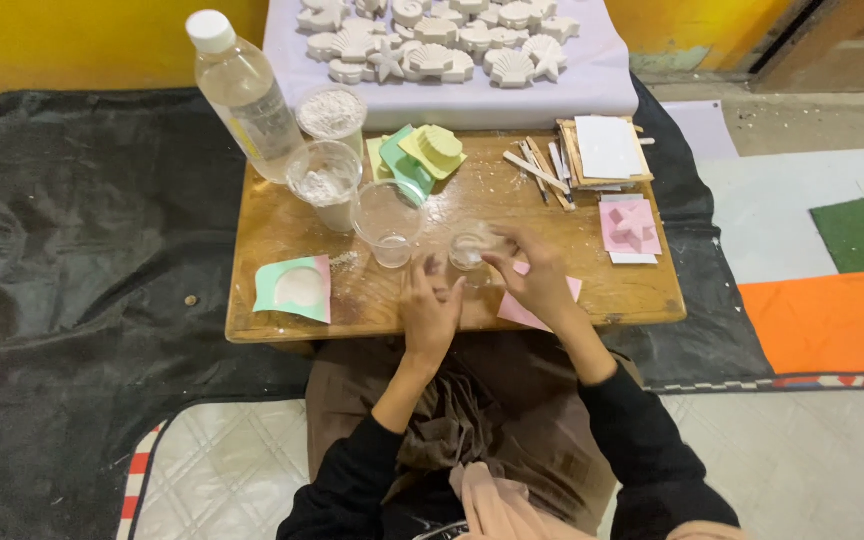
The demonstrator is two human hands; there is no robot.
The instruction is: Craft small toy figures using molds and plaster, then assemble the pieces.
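A small clear plastic cup [468, 250] stands near the front edge of the wooden worktop [642, 290], about midway along it; it is low, see-through and seems nearly empty. The right hand [537, 280] reaches to it with fingers loosely spread, fingertips at the cup's rim, resting over a pink sheet [527, 312]. The left hand [430, 308] lies just beside the cup on its left, fingers open and raised, holding nothing. A taller clear cup [388, 222] stands just left of the small one, with a powder-filled cup [324, 180] behind it. A green and pink mould [295, 288] lies at the front left corner.
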